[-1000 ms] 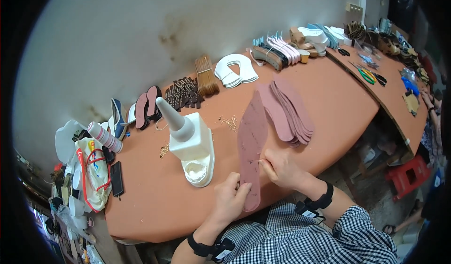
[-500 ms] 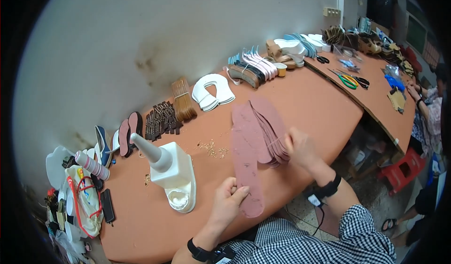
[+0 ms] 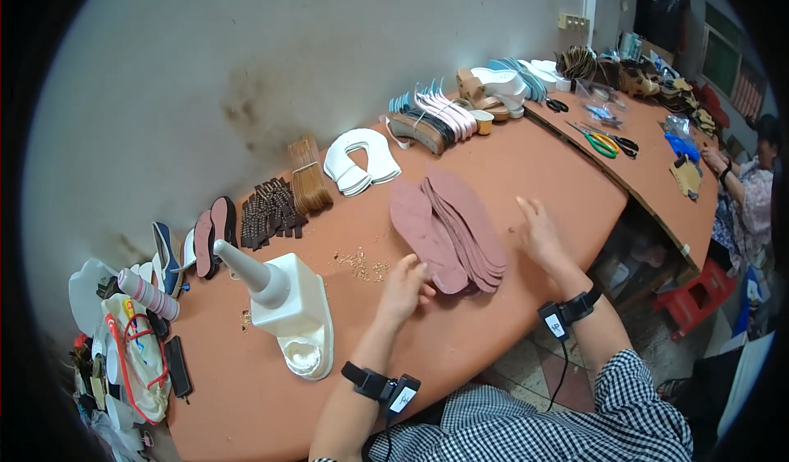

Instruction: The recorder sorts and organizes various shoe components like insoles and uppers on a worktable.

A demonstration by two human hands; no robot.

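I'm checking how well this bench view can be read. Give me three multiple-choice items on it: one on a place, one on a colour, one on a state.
1. Where is the white glue bottle relative to the insoles?
A. to their left
B. to their right
C. on top of them

2. What colour are the fanned insoles?
A. bright blue
B. dusty reddish pink
C. white

3. How is the right hand?
A. closed on scissors
B. gripping the bottle
C. open, holding nothing

Answers:
1 A: the bottle stands on the table left of the stack, beyond the left hand.
2 B: every insole in the fan shows that same muted pink.
3 C: its fingers are spread beside the stack's right edge, nothing in them.
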